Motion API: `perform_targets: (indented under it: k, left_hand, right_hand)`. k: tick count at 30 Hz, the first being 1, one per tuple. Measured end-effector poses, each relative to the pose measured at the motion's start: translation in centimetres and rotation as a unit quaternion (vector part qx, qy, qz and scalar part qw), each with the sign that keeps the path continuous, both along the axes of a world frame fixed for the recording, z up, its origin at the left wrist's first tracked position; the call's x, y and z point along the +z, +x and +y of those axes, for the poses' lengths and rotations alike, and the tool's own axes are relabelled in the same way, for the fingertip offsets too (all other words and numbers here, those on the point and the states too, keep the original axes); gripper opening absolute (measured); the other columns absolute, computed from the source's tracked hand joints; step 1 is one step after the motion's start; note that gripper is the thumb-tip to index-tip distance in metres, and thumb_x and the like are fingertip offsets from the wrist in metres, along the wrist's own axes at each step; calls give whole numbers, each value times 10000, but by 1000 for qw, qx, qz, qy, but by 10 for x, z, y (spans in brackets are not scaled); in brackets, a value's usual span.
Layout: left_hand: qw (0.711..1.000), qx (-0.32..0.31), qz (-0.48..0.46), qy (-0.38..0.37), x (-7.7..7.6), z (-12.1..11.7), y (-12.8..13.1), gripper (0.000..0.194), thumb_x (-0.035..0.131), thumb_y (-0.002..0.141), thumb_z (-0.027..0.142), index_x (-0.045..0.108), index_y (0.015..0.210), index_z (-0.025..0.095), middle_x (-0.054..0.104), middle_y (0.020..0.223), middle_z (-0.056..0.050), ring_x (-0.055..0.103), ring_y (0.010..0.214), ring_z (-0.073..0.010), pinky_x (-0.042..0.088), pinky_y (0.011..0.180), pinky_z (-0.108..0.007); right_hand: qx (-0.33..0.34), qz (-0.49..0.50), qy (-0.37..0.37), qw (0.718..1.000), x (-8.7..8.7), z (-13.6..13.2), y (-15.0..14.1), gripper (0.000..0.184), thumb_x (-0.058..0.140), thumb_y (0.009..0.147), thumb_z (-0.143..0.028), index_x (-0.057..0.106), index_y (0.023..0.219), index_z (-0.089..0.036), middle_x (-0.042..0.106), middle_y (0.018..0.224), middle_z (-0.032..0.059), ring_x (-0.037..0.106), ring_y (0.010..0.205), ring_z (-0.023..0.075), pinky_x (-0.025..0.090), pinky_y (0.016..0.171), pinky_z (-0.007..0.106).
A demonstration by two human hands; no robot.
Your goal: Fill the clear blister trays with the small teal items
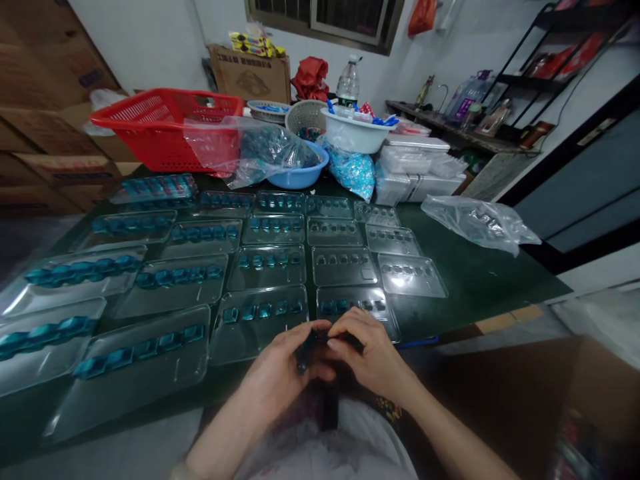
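My left hand [283, 367] curls around a cluster of small dark pieces [303, 353], just in front of the table edge. Meeting it from the other side, my right hand [370, 347] has thumb and fingers pinched together at the same cluster; what exactly they grip is hidden. Right behind the hands lies a clear plastic tray [391, 327] with several cavities, some holding teal pieces [341, 306]. To its left, another clear tray [260, 340] carries a row of teal gem-like pieces [265, 310].
More clear trays [145, 393] with teal rows cover the dark green table [480, 293]. Behind them stand a red basket [170, 133], a blue basin [297, 177], a white basin [355, 135] and stacked clear trays [417, 167]. A plastic bag [483, 220] lies at right.
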State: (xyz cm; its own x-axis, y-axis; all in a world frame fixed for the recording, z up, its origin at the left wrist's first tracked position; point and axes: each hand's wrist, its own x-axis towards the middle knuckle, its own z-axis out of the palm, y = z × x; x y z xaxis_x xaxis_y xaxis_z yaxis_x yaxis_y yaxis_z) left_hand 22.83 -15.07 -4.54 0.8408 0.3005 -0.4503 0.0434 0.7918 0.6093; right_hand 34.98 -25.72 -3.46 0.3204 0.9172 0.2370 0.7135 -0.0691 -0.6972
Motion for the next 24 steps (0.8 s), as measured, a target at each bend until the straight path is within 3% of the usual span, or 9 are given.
perform_targets:
  k: [4,8,13,18,21,24]
  left_hand:
    - [997,-11,11,82,-2,-2,-1,235,578,706,237,580,905,113,607,626,-66,568,570,-159,402,422,-226]
    - [985,-4,37,169,-7,-4,-1,286,584,701,263,569,947,118,579,529,-19,491,438,-92,369,417,-206]
    - [934,-12,93,344,2,-5,-3,312,543,719,322,575,967,135,530,500,21,420,397,-70,319,389,-197]
    - [882,-48,108,457,16,-5,-3,266,495,747,319,611,923,158,488,492,33,430,441,-87,345,434,-206]
    - [858,-51,100,501,16,-5,-2,233,491,746,308,628,877,172,527,547,16,454,474,-97,367,474,-214]
    - [861,-66,108,492,12,-4,-2,219,530,718,315,617,870,185,557,603,10,447,468,-92,351,451,-210]
  right_hand:
    - [-28,60,41,997,-5,-4,1,98,462,787,-142,546,782,-193,565,746,6,502,753,132,380,721,290]
    - [-46,87,64,993,-11,-6,-2,93,474,763,-129,542,792,-187,564,772,17,509,774,140,390,720,288]
    - [-65,104,20,992,-12,-7,-8,50,536,730,-151,569,754,-180,558,722,2,516,701,124,390,636,247]
    - [-48,136,0,990,-9,-6,-9,90,518,741,-149,585,690,-179,555,652,-17,510,619,101,379,584,221]
    - [-41,184,-8,982,-6,-5,-9,104,510,729,-133,588,669,-167,549,633,-20,501,589,91,375,545,200]
    - [-45,232,-7,972,-3,-4,-11,102,500,718,-128,556,638,-157,516,604,-29,480,558,81,366,509,182]
